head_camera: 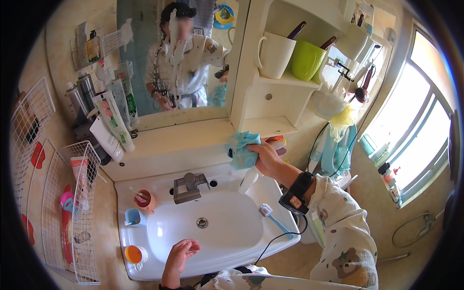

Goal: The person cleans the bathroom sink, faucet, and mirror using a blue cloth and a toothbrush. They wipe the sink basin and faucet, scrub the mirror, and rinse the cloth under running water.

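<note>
A crumpled light-blue cloth (243, 154) is bunched in my right hand (267, 156), against the front edge of the ledge (188, 145) below the mirror. A black strap with a small device (295, 199) is on that wrist, trailing a black cable. My left hand (181, 252) hovers above the near left part of the white washbasin (224, 224). Its fingers are loosely bent, with nothing seen in them. Between the hands, at the basin's back, stands a grey faucet (190, 186). The mirror (137, 87) has whitish streaks and drops on it.
Left on the basin rim stand a pink cup (148, 204), a blue cup (136, 217) and an orange-lined mug (135, 255). A blue-handled brush (275, 219) lies on the right rim. Tubes (114, 121) crowd the ledge's left end. Wire baskets (85, 224) hang left; shelves (250, 98) stand right.
</note>
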{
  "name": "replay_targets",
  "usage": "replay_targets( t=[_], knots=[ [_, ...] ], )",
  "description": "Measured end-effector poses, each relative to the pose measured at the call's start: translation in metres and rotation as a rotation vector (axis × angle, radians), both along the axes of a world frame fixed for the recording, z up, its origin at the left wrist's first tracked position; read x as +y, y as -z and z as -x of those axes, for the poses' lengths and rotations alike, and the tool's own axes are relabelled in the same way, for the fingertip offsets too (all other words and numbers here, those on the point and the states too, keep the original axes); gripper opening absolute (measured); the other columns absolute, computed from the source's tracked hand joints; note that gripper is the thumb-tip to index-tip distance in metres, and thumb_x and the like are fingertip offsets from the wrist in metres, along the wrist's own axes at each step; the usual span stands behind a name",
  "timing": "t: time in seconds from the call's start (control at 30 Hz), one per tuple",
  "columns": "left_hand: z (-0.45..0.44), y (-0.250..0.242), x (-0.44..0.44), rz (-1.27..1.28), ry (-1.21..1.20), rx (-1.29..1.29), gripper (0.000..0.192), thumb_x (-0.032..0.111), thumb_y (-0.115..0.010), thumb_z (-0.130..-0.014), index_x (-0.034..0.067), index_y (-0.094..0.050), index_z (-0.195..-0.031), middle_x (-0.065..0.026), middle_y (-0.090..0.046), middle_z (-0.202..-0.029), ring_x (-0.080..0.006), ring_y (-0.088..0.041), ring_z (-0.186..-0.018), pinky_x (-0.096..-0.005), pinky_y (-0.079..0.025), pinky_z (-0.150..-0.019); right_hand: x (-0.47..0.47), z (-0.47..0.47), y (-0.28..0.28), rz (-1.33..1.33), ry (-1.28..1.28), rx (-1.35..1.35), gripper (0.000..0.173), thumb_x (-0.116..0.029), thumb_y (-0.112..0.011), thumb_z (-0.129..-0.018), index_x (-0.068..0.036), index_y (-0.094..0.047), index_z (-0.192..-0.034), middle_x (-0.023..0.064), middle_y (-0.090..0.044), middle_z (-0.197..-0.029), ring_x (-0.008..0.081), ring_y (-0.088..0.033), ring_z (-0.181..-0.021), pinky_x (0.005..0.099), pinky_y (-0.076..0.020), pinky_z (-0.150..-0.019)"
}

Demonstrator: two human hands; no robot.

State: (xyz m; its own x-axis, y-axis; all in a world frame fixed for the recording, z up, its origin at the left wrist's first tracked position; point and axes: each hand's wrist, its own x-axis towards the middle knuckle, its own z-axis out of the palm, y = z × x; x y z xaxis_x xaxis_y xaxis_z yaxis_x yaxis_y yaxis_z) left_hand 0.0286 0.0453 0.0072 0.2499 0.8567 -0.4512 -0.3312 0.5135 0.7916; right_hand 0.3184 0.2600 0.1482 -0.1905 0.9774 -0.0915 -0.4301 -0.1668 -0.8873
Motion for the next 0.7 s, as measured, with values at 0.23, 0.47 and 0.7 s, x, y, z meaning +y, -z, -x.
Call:
replay_targets(
  t=[0.23, 0.47, 0.7],
  knots=[
    [-0.004, -0.022, 0.011, -0.082, 0.082, 0.003, 0.03, 0.021, -0.047, -0.085, -0.001, -0.048, -0.106, -0.0124, -0.057, -0.095, -0.0223, -0.056, -0.093, -0.034, -0.043, -0.084, -0.023, 0.004, -0.026, 0.161, -0.287, 0.105, 0.03, -0.003, -0.045, -0.083, 0.005, -0.044, -0.112, 0.015, -0.05, -0.114, 0.0273, -0.049, -0.106, 0.0389, -0.0371, -0.095],
    [-0.043, -0.076, 0.049, -0.324, 0.16, -0.393, 0.054, 0.023, -0.052, -0.085, 0.003, -0.027, -0.129, -0.0122, -0.039, -0.125, -0.0225, -0.044, -0.112, -0.0357, -0.036, -0.092, -0.063, 0.016, -0.035, 0.215, -0.589, 0.149, 0.035, -0.005, -0.045, -0.083, 0.005, -0.041, -0.116, 0.0155, -0.049, -0.117, 0.027, -0.048, -0.108, 0.0369, -0.0363, -0.096],
    [-0.061, -0.084, 0.052, -0.309, 0.118, -0.471, 0.034, 0.024, -0.049, -0.087, 0.001, -0.045, -0.111, -0.0086, -0.053, -0.106, -0.0184, -0.053, -0.097, -0.034, -0.041, -0.088, -0.09, 0.02, -0.012, 0.068, -0.514, -0.136, 0.04, -0.004, -0.047, -0.083, -0.004, -0.035, -0.122, 0.0096, -0.045, -0.118, 0.0225, -0.045, -0.109, 0.0345, -0.034, -0.096]
  ],
)
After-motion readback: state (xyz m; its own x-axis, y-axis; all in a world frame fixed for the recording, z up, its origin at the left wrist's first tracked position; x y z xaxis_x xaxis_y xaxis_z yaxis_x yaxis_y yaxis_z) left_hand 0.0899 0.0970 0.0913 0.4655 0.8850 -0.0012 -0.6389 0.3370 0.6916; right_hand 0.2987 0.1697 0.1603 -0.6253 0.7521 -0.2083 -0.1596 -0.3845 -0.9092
